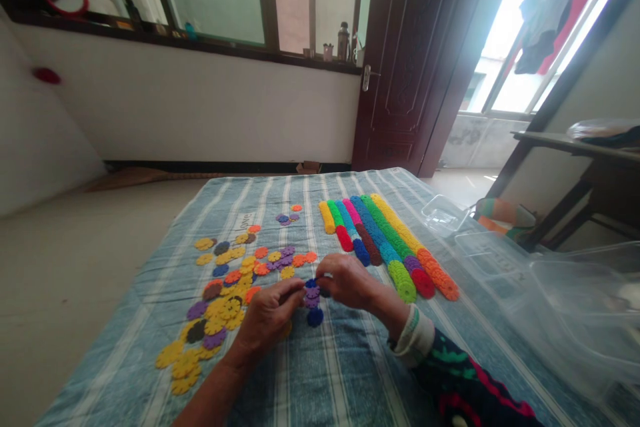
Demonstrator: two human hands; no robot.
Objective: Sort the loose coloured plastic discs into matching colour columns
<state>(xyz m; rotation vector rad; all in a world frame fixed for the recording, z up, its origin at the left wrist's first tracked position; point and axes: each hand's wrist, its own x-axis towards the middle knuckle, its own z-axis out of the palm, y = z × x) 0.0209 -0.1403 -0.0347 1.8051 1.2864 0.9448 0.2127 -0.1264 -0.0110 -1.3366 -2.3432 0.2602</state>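
Observation:
Both my hands meet over a short line of blue and purple notched plastic discs (pixel 313 300) on the striped cloth. My left hand (pixel 270 313) pinches at the left edge of the upper blue disc. From the other side, my right hand (pixel 347 280) has its fingers closed at that disc's right edge, with a dark disc partly hidden under them. A separate dark blue disc (pixel 315 317) lies at the near end. Left of my hands spreads a loose scatter of yellow, orange, purple and brown discs (pixel 225 310).
Rows of overlapping discs sorted by colour (pixel 380 233) lie right of my hands. Clear plastic boxes (pixel 500 260) stand along the right edge. The striped cloth (pixel 280 387) covers the surface. Beyond are a dark red door (pixel 400 80) and a window ledge with a flask (pixel 343 43).

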